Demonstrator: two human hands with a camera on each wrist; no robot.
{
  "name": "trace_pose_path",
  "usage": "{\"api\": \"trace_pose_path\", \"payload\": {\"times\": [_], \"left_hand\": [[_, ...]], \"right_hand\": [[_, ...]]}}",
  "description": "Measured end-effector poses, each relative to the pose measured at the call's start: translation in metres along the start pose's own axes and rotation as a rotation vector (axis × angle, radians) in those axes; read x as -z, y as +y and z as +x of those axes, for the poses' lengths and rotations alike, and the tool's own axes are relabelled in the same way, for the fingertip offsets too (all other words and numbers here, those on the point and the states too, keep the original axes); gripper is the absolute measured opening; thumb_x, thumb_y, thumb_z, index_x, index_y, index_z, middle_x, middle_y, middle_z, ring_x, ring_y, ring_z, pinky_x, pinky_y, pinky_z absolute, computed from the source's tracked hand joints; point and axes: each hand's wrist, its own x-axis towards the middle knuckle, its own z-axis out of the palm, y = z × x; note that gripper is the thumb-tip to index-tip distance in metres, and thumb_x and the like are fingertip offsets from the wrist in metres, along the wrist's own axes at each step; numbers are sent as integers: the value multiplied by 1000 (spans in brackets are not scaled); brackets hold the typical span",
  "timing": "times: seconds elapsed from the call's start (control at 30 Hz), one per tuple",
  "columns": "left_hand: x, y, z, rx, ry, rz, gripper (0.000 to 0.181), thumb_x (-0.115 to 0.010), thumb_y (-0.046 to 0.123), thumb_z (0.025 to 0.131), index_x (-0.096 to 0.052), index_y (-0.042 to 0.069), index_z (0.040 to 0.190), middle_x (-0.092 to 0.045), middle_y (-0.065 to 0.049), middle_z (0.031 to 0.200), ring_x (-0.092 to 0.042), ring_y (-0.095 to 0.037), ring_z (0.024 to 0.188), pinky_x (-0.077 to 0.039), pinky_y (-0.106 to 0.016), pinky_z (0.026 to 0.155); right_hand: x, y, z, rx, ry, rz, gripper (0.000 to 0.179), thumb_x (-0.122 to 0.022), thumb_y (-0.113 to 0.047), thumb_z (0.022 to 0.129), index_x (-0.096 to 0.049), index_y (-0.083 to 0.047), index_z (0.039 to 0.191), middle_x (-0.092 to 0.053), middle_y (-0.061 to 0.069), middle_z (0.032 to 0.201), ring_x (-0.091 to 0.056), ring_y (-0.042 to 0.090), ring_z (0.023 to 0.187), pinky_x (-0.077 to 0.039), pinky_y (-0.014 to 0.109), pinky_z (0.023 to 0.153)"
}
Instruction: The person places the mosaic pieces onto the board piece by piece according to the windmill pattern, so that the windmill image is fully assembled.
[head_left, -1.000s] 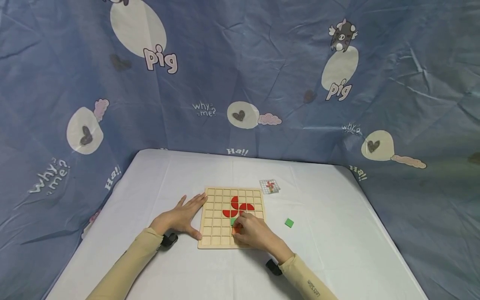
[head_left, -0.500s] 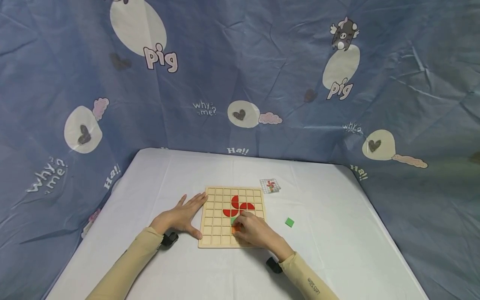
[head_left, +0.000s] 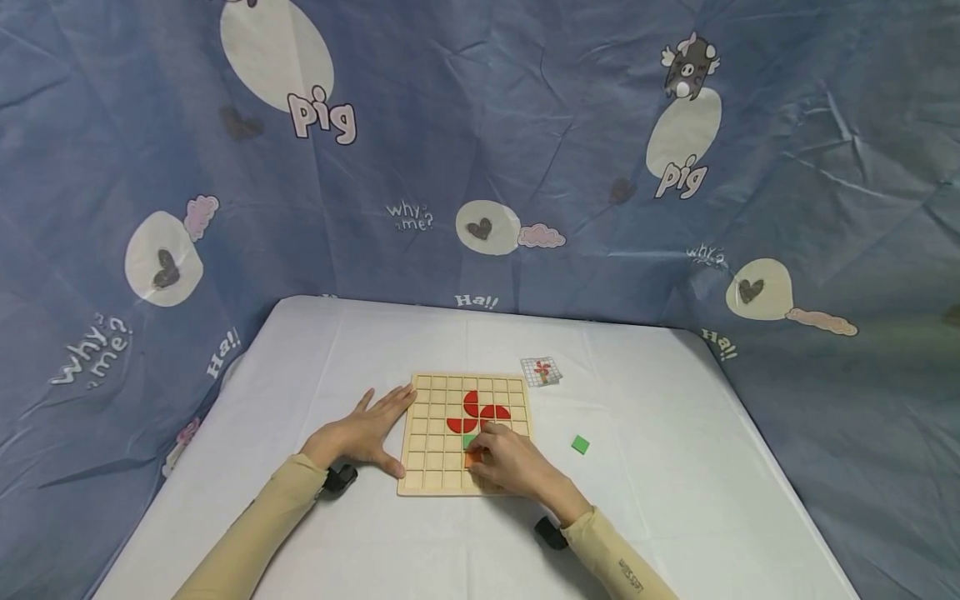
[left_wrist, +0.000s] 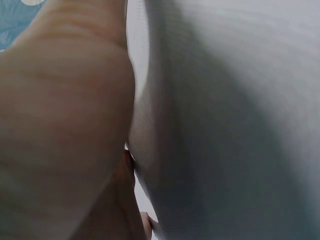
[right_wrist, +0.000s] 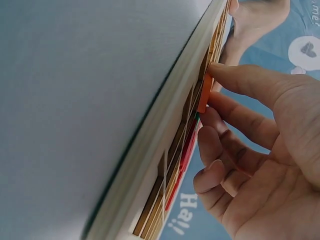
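Observation:
An orange tile [right_wrist: 205, 93] is pinched between the thumb and fingers of my right hand [head_left: 513, 461], low over the grid of a wooden board [head_left: 435, 463]. In the right wrist view the tile stands partly above the grid's surface. Just beyond it a green tile [head_left: 469, 442] lies in a cell, partly covered by the fingers. Several red pieces [head_left: 471, 404] with rounded edges form a pinwheel farther up; my right hand hides part of it. My left hand [head_left: 367, 432] rests spread at the board's left edge, its thumb and fingertips touching the rim.
A loose green tile [head_left: 581, 444] lies on the white tablecloth [head_left: 675, 467] to the right of the board. Behind it, near the board's far right corner, is a small pattern card [head_left: 542, 371] with a red pinwheel printed on a grid. Blue printed cloth [head_left: 420, 150] hangs around the table.
My right hand stays over the same cell with the orange tile; its fingers shift only slightly. The left hand keeps its place on the board's edge.

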Motion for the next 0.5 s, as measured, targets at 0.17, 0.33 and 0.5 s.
{"api": "trace_pose_path", "payload": {"times": [0.17,0.33,0.5], "left_hand": [[1,0,1,6,-4,-6,140,-74,74,53,-8,3,155,-5,-16,163,-7,-35,150,-1,-65,117],[1,0,2,12,-8,-7,140,-75,73,53,-9,3,155,-5,-16,163,-7,-35,150,-1,-65,117],[0,0,1,9,-7,-15,139,-75,72,54,-9,3,155,-5,-15,163,-6,-35,150,-1,-64,117]], "right_hand": [[-1,2,-2,-19,2,20,19,-73,-27,85,-72,-19,102,-65,0,114,-62,18,111,-55,34,88],[-3,1,0,-6,18,35,19,-75,-26,84,-72,-18,101,-66,-3,104,-63,11,98,-55,28,80],[-4,0,1,-17,4,46,17,-74,-27,85,-73,-19,100,-64,-7,98,-58,4,86,-51,19,72]]}}
